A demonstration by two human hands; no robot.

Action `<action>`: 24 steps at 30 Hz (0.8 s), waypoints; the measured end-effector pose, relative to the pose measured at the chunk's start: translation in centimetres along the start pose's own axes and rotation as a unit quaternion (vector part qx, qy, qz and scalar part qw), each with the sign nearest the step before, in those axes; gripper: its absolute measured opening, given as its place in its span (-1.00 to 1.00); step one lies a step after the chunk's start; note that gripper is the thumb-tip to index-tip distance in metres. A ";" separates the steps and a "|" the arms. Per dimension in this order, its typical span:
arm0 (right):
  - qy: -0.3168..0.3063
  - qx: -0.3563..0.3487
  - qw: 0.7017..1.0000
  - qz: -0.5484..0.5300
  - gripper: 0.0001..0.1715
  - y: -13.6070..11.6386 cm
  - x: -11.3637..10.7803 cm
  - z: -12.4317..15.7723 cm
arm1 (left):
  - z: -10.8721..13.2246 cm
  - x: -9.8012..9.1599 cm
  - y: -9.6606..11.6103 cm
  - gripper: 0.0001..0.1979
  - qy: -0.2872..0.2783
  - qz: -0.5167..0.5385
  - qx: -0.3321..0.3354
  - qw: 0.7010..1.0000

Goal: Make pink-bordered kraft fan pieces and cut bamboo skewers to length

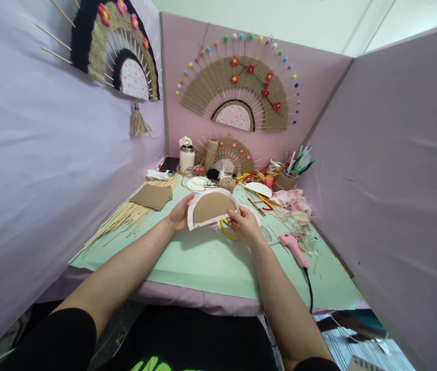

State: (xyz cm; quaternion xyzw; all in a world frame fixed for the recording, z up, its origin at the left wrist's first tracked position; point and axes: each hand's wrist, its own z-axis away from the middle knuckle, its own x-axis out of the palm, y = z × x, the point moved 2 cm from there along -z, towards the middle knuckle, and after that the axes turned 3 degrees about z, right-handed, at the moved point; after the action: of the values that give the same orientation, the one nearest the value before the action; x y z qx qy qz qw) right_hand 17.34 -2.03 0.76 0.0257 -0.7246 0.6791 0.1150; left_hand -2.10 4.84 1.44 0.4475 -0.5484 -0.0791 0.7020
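Observation:
Both hands hold a half-circle piece of brown cardboard [214, 207] whose edges are wrapped in white fabric with faint pink spots. It is raised a little above the green tabletop, bare cardboard side toward me. My left hand [180, 212] grips its left end, the fingers mostly hidden behind it. My right hand [244, 222] pinches its lower right corner between thumb and fingers. Just below the right hand, a yellow ring-shaped thing [229, 232] lies on the table, partly covered. A clear protractor [266, 234] lies to the right of that hand.
A pink hot glue gun [296, 249] with a black cord lies at the right. Thin wooden sticks [120, 222] and a cardboard piece [151, 197] cover the left. Behind stand a white bottle [187, 155], twine ball [227, 183] and tool holder [285, 181]. Decorated fans [203, 82] hang on the partitions.

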 end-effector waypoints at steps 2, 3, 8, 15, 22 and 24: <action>0.023 0.000 0.997 -0.068 -0.62 -0.2 -0.3 -0.2 | 0.2 0.5 0.4 -0.56 -0.047 0.026 0.014 0.998; 0.032 -0.001 0.996 -0.088 -0.62 -0.3 -0.5 -0.2 | 0.3 0.8 0.4 -0.64 -0.066 0.018 0.012 0.998; 0.051 -0.005 0.993 -0.108 -0.60 -0.5 -0.3 -0.2 | -0.8 2.5 -1.6 -0.62 -0.012 -0.099 0.031 0.995; 0.070 -0.018 0.994 -0.080 -0.58 -0.4 0.1 -0.1 | -3.8 5.5 -3.3 -0.70 0.193 -0.020 0.161 0.968; 0.182 -0.069 0.979 -0.066 -0.60 -1.0 -1.4 -0.6 | -4.2 4.4 -2.5 -0.67 0.193 0.038 0.164 0.967; 0.213 -0.085 0.973 -0.017 -0.62 -1.2 -2.2 -0.7 | -3.9 3.4 -2.0 -0.66 0.209 0.052 0.180 0.960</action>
State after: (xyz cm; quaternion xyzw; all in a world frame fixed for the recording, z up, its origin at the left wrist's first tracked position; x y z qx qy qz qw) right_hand 19.81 -1.66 1.56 -0.1168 -0.7377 0.6029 0.2803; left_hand 3.25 3.76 2.35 0.5437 -0.4169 0.1527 0.7122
